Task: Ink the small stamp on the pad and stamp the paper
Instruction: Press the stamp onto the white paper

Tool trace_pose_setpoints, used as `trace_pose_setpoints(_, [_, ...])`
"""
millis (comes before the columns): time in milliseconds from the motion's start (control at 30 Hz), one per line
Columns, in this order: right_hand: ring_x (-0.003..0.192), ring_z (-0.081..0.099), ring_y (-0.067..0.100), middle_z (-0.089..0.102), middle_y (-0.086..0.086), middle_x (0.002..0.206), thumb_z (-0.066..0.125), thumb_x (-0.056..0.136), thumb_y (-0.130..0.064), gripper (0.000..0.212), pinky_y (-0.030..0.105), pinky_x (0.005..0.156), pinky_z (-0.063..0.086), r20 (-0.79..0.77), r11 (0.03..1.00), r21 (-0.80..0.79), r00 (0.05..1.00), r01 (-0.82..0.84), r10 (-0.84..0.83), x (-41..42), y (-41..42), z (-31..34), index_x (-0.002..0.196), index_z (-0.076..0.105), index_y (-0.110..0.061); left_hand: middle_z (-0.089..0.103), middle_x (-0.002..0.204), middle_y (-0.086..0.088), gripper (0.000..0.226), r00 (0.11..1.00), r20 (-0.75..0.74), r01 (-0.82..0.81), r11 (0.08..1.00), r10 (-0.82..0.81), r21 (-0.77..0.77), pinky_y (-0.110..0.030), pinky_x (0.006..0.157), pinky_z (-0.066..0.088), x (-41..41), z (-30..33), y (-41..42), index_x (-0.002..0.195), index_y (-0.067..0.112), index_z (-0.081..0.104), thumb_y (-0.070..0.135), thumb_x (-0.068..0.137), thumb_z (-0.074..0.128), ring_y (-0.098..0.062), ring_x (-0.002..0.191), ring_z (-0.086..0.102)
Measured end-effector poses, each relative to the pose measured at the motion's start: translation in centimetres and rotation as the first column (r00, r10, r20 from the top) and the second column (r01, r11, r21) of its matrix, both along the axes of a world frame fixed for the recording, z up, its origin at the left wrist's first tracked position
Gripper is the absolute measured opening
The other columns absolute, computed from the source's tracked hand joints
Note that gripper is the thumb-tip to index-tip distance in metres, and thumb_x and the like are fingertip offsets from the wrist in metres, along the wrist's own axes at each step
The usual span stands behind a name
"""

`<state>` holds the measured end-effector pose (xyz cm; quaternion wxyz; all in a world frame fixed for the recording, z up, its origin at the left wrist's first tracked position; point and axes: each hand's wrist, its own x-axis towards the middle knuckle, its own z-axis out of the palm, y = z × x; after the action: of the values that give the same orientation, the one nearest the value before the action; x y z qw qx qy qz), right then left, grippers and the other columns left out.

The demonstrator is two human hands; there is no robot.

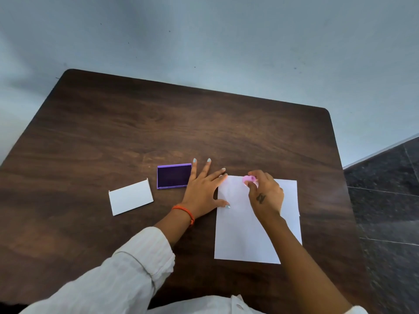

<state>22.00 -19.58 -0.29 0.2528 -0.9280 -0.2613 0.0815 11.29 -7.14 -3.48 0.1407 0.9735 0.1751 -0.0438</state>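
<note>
While my left hand (203, 189) lies flat and spread, grasping nothing, its thumb and two fingertips press on the left edge of the paper (240, 234) and the rest of the palm rests on the dark wooden counter (158, 123). My right hand (265, 193) has its grip closed around the small pink stamp (248, 179), pinching it between thumb and fingers over the upper part of the sheet. Whether the stamp's face is touching the paper or just above it I cannot tell; my fingers hide its underside. The white sheet lies on the right half of the counter, its near end toward me, and I can make out no printed mark on the bare parts. The ink pad (174, 176), dark violet in a purple case, sits open just beside my left hand, on the side of the little finger. Farther left, apart from the pad, lies a white lid (131, 197). An orange thread band (184, 213) circles my left wrist, with a pale sleeve (127, 268) pushed up the forearm.
</note>
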Motion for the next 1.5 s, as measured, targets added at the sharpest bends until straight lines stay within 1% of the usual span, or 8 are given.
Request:
trace_pose_setpoints(267, [0.088,0.065,0.028,0.067,0.012,0.109,0.061,0.086,-0.017,0.022,0.024,0.067,0.038,0.07,0.983,-0.163,0.993,-0.082,0.094,0.1,0.5,-1.3,0.106,0.059,-0.011,0.026,0.151,0.006,0.083,1.0,0.012,-0.003,1.0,0.003,-0.008,-0.045,0.097,-0.038,0.0,-0.3,0.0,0.14,0.026,0.022,0.066,0.074,0.052,-0.024,0.143,-0.005])
trace_pose_setpoints(367, [0.087,0.065,0.029,0.067,0.013,0.108,0.063,0.083,-0.014,0.023,0.024,0.067,0.042,0.092,0.977,-0.176,0.986,-0.119,0.137,0.1,0.7,-1.4,0.106,0.06,-0.009,0.027,0.151,0.006,0.083,1.0,0.022,-0.006,1.0,0.006,-0.016,-0.045,0.097,-0.038,0.0,-0.2,0.1,0.14,0.026,0.023,0.066,0.074,0.052,-0.024,0.143,-0.004])
trace_pose_setpoints(533, [0.085,0.064,0.031,0.069,0.02,0.097,0.066,0.078,-0.003,0.017,0.03,0.07,0.051,0.121,0.969,-0.143,0.968,-0.201,0.219,0.0,0.8,-1.1,0.095,0.064,-0.001,0.028,0.151,0.006,0.083,1.0,0.028,-0.01,1.0,0.011,-0.029,-0.045,0.098,-0.036,-0.1,-0.1,0.0,0.14,0.026,0.023,0.065,0.074,0.053,-0.025,0.143,-0.003])
trace_pose_setpoints(733, [0.09,0.061,0.032,0.066,0.021,0.102,0.061,0.08,0.0,0.018,0.035,0.078,0.052,0.101,0.944,-0.174,0.948,-0.282,0.302,0.5,1.0,-0.8,0.098,0.062,0.002,0.028,0.15,0.007,0.083,0.999,0.039,-0.024,0.998,0.026,-0.053,-0.046,0.1,-0.034,-0.1,-0.2,0.0,0.14,0.026,0.025,0.064,0.073,0.056,-0.024,0.143,-0.003])
trace_pose_setpoints(1000, [0.067,0.065,0.034,0.071,0.022,0.077,0.068,0.072,0.009,0.009,0.034,0.064,0.055,0.196,0.942,-0.061,0.922,-0.329,0.334,0.5,0.7,-0.7,0.081,0.067,0.007,0.026,0.151,0.007,0.081,0.999,0.05,-0.012,0.998,0.015,-0.063,-0.045,0.101,-0.034,0.0,-0.5,0.1,0.14,0.026,0.024,0.064,0.075,0.054,-0.022,0.143,-0.005])
trace_pose_setpoints(1267, [0.062,0.066,0.03,0.072,0.018,0.074,0.076,0.065,0.006,0.018,0.032,0.059,0.057,0.294,0.934,-0.102,0.886,-0.343,0.358,0.9,0.4,-2.0,0.081,0.069,0.004,0.024,0.152,0.006,0.082,0.998,0.061,0.008,0.998,-0.004,-0.066,-0.04,0.1,-0.037,0.1,-0.7,0.1,0.14,0.025,0.023,0.064,0.074,0.054,-0.021,0.142,-0.01])
trace_pose_setpoints(1367, [0.061,0.067,0.029,0.072,0.018,0.074,0.076,0.065,0.006,0.018,0.032,0.059,0.057,0.261,0.926,-0.114,0.889,-0.36,0.377,0.9,0.3,-1.9,0.081,0.069,0.004,0.024,0.152,0.005,0.083,0.998,0.063,0.002,0.997,0.003,-0.078,-0.039,0.099,-0.037,0.1,-0.7,0.2,0.14,0.025,0.023,0.064,0.074,0.054,-0.02,0.142,-0.012])
trace_pose_setpoints(1500, [0.075,0.065,0.033,0.071,0.021,0.086,0.064,0.079,0.001,0.011,0.029,0.069,0.051,0.115,0.887,-0.127,0.881,-0.444,0.458,1.8,0.3,-0.2,0.088,0.067,0.004,0.023,0.152,0.006,0.084,0.999,0.041,0.006,0.998,-0.003,-0.065,-0.042,0.1,-0.034,0.1,-0.3,0.2,0.141,0.025,0.021,0.064,0.074,0.054,-0.022,0.142,-0.014])
